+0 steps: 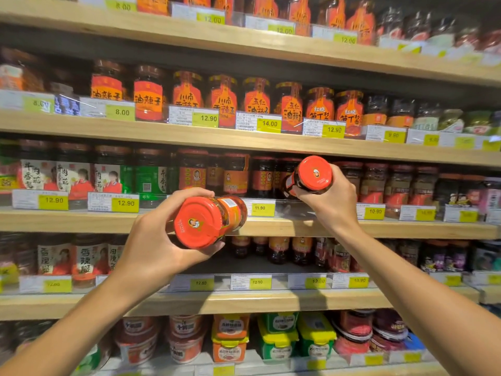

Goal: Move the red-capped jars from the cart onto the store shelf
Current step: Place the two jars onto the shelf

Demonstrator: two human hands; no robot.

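Observation:
My left hand (151, 240) grips a red-capped jar (208, 221), tipped on its side with the cap facing me, in front of the edge of the middle shelf (271, 226). My right hand (330, 202) holds a second red-capped jar (311, 175), also tilted cap toward me, raised into the shelf opening. Behind it, similar red-capped jars (235, 172) stand in a row on that shelf. The cart is out of view.
Wooden store shelves stacked with sauce jars fill the view, with yellow price tags (261, 208) along each edge. A gap on the shelf below (206, 261) holds only a few jars at the back. Plastic tubs (230, 337) sit on the lowest shelf.

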